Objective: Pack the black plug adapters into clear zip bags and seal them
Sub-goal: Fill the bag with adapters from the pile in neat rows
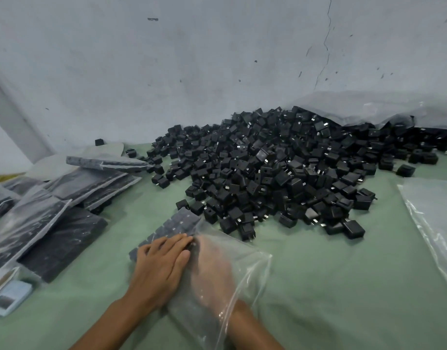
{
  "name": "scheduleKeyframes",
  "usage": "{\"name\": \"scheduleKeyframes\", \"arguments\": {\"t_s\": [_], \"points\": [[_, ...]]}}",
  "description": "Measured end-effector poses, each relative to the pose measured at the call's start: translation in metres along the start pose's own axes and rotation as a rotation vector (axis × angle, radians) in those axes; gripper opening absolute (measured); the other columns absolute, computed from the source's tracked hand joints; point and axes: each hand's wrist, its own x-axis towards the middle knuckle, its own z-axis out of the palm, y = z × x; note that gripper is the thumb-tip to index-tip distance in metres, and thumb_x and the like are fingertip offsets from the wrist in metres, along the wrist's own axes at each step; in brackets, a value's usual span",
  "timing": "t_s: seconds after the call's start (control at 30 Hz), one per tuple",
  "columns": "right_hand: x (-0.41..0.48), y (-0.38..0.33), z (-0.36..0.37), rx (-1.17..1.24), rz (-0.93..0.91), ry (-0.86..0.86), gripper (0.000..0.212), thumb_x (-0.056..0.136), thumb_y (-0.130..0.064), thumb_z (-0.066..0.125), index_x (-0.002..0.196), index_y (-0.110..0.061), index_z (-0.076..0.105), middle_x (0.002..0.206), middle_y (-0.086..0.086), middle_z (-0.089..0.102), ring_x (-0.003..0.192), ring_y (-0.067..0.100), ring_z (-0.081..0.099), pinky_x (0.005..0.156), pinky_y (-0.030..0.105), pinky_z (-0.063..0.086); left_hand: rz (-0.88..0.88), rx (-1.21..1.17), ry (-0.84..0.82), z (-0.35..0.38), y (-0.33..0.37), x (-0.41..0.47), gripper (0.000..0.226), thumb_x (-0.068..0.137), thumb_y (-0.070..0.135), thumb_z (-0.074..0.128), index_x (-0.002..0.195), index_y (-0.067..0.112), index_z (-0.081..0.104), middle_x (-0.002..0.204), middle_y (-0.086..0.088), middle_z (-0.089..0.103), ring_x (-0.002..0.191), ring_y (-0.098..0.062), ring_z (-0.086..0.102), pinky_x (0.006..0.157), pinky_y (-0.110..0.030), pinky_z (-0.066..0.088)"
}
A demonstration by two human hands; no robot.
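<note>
Both bare forearms are extending in from the bottom edge and angling toward each other, so the wrists are sitting near one another. The left grip (161, 266) is lying palm down, its fingers (178, 241) stretching straight and close together, pointing up and to the right, with the thumb lying flat alongside. The right grip (212, 269) is sitting just beside it on the right, showing only as a pale blur. How its fingers are lying is too hazy to tell. Its wrist is showing bare lower down.
</note>
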Motion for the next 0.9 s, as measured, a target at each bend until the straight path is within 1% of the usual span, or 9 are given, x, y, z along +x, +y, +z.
{"name": "scheduleKeyframes", "arguments": {"t_s": [0.1,0.2,0.27,0.37,0.53,0.63,0.73,0.8,0.9], "points": [[-0.003,0.006,0.002,-0.102,-0.130,-0.166,0.042,0.089,-0.032,0.039,0.106,-0.018,0.075,0.086,-0.003,0.074,0.070,0.007,0.071,0.064,0.018,0.054,0.002,0.008,-0.004,0.004,-0.001,0.000,0.060,0.100,0.057,0.007,0.146,0.044,0.044,0.156,0.026,0.033,0.141,-0.005,0.029,0.107,-0.034,0.022],[-0.001,0.009,0.005,-0.007,-0.123,-0.168,0.022,0.081,-0.037,0.068,0.099,-0.026,0.075,0.086,-0.007,0.073,0.075,0.009,0.071,0.065,0.018,0.053,-0.026,-0.010,-0.018,0.007,-0.003,0.002,0.063,0.097,0.061,0.002,0.144,0.048,0.043,0.154,0.032,0.030,0.143,0.000,0.026,0.109,-0.031,0.019],[0.001,0.006,0.000,-0.135,-0.148,-0.178,0.038,0.074,-0.043,0.080,0.105,-0.022,0.077,0.101,-0.006,0.075,0.089,0.006,0.071,0.079,0.017,0.054,-0.044,-0.015,-0.004,0.007,-0.002,0.002,0.064,0.097,0.062,0.002,0.142,0.048,0.044,0.152,0.033,0.034,0.142,0.000,0.029,0.108,-0.031,0.019],[0.003,0.006,-0.005,-0.124,-0.181,-0.289,0.047,0.103,-0.022,0.047,0.147,-0.005,0.042,0.147,0.018,0.048,0.134,0.026,0.049,0.115,0.032,0.033,-0.034,0.002,-0.007,0.007,-0.002,0.003,0.062,0.097,0.061,0.005,0.142,0.048,0.045,0.152,0.032,0.035,0.142,-0.003,0.032,0.106,-0.030,0.018],[-0.044,0.028,-0.064,-0.061,-0.288,-0.364,0.037,0.095,-0.011,0.054,0.132,-0.006,0.055,0.133,0.014,0.055,0.124,0.029,0.051,0.104,0.036,0.040,-0.036,0.000,-0.015,0.009,-0.003,0.004,0.053,0.099,0.058,0.010,0.140,0.050,0.043,0.154,0.031,0.033,0.144,-0.001,0.028,0.102,-0.026,0.012],[-0.080,0.046,-0.110,0.048,-0.306,-0.387,0.022,0.089,-0.011,0.051,0.098,-0.017,0.070,0.102,-0.004,0.067,0.099,0.015,0.060,0.092,0.028,0.048,-0.033,-0.022,-0.004,0.012,-0.005,0.004,0.049,0.101,0.059,0.011,0.140,0.051,0.040,0.154,0.032,0.033,0.144,-0.001,0.026,0.102,-0.027,0.011],[-0.085,0.059,-0.151,0.136,-0.191,-0.018,0.025,0.081,-0.010,0.053,0.077,-0.025,0.072,0.084,-0.018,0.069,0.080,-0.001,0.063,0.074,0.014,0.045,-0.029,-0.048,0.014,0.015,-0.004,0.005,0.042,0.105,0.055,0.017,0.139,0.050,0.040,0.154,0.032,0.034,0.144,-0.002,0.028,0.103,-0.030,0.011],[-0.061,0.061,-0.165,0.137,-0.146,0.162,0.026,0.086,-0.008,0.055,0.083,-0.028,0.071,0.086,-0.021,0.067,0.077,-0.004,0.060,0.070,0.012,0.043,-0.029,-0.048,0.024,0.016,-0.002,0.004,0.041,0.105,0.054,0.018,0.139,0.050,0.040,0.153,0.031,0.035,0.143,-0.003,0.029,0.103,-0.030,0.011],[0.000,0.051,-0.161,0.018,-0.168,0.066,0.026,0.094,-0.008,0.056,0.105,-0.027,0.070,0.108,-0.015,0.062,0.088,0.004,0.059,0.082,0.027,0.049,-0.017,-0.047,0.033,0.015,0.000,0.002,0.040,0.105,0.053,0.019,0.139,0.049,0.040,0.154,0.029,0.036,0.144,-0.004,0.029,0.103,-0.031,0.012]]}}
